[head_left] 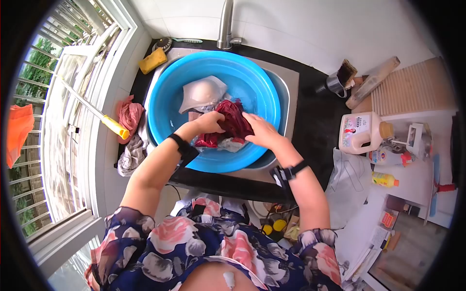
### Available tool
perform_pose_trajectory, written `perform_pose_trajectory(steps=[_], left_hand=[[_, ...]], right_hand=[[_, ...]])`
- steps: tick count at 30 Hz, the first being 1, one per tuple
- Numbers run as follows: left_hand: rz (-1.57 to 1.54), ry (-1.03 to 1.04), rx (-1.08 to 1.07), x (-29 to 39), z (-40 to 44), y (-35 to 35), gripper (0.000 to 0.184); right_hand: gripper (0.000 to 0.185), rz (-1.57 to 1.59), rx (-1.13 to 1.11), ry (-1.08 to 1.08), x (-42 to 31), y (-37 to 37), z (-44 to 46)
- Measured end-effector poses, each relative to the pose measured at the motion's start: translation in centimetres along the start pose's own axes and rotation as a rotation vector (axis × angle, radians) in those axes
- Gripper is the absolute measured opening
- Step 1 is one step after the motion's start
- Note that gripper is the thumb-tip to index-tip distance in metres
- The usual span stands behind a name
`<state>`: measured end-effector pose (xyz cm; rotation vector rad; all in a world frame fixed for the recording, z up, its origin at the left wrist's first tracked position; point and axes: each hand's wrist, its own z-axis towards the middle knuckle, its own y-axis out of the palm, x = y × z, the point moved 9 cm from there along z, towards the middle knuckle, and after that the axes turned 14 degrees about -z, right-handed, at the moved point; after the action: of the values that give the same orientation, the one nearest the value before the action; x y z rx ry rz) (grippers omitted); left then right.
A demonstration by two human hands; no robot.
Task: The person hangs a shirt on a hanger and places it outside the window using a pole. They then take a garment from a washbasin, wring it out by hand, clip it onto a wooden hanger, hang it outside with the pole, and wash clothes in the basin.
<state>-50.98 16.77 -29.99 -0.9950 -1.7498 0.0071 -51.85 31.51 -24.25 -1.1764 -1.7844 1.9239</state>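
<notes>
Two hands hold one red cloth in one basin.

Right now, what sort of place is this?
Probably a laundry or washing corner, though I can't be sure. There's a tap above a sink, a blue basin holding dark red cloth and other laundry, and what looks like a detergent jug nearby.

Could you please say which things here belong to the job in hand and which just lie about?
In use:
- dark red cloth between left hand and right hand
- blue basin
- pale padded garment

Apparently lying about:
- yellow sponge
- toothbrush
- metal mug
- yellow bottle
</notes>
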Motion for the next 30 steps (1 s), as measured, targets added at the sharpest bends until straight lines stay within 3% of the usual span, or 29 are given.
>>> perform_pose_trajectory(steps=[2,3,5,7,8,9,10,12,16,18,19,21,23,25,26,30], left_hand=[[-0.099,0.090,0.215,2.9,-2.5,-3.9,0.034],[-0.105,0.087,0.213,3.9,-3.5,-4.6,0.034],[-0.486,0.100,0.406,4.6,-5.9,-7.6,0.030],[-0.589,0.193,0.547,4.9,-7.5,-10.0,0.025],[-0.621,0.290,0.635,5.4,-8.7,-11.4,0.021],[-0.699,0.191,0.594,5.2,-9.5,-12.2,0.021],[-0.600,0.193,0.613,4.8,-10.0,-13.1,0.022],[-0.464,0.228,0.642,4.5,-11.3,-14.4,0.025],[-0.373,0.302,0.677,6.9,-13.0,-15.5,0.035],[-0.273,0.331,0.743,6.7,-13.0,-15.8,0.035],[-0.275,0.291,0.723,4.9,-11.7,-15.3,0.033],[-0.145,0.144,0.632,0.6,-8.5,-13.2,0.028],[0.080,0.030,0.399,-3.1,-4.6,-9.2,0.031],[0.210,-0.317,0.179,-7.7,-1.7,-4.9,0.043],[0.224,-0.424,0.092,-8.0,-1.5,-3.6,0.054],[0.416,-0.446,0.027,-11.5,1.4,-0.8,0.060]], right_hand=[[0.068,-0.072,0.068,-0.021,-0.4,1.6,2.7],[0.066,-0.051,0.013,0.063,-0.3,2.9,3.6],[0.064,-0.025,-0.051,0.151,0.4,4.0,4.9],[0.046,0.218,-0.142,0.241,1.6,3.6,6.2],[0.030,0.280,0.033,0.182,1.7,0.8,6.1],[0.028,0.287,0.095,0.208,2.4,-1.7,5.7],[0.027,0.264,0.260,0.172,2.6,-4.8,5.1],[0.025,0.335,0.383,0.124,2.4,-9.8,4.0],[0.026,0.445,0.377,0.231,2.7,-11.5,2.8],[0.028,0.387,0.547,0.271,3.4,-11.4,2.6],[0.031,0.254,0.528,0.254,3.5,-10.0,3.3],[0.032,0.100,0.269,0.370,4.0,-5.2,5.0],[0.035,-0.144,-0.016,0.338,4.2,0.5,6.6],[0.040,-0.238,-0.234,0.314,4.0,5.7,7.4],[0.044,-0.279,-0.233,0.300,4.0,8.3,7.7],[0.038,-0.253,-0.453,0.373,4.4,13.8,8.2]])
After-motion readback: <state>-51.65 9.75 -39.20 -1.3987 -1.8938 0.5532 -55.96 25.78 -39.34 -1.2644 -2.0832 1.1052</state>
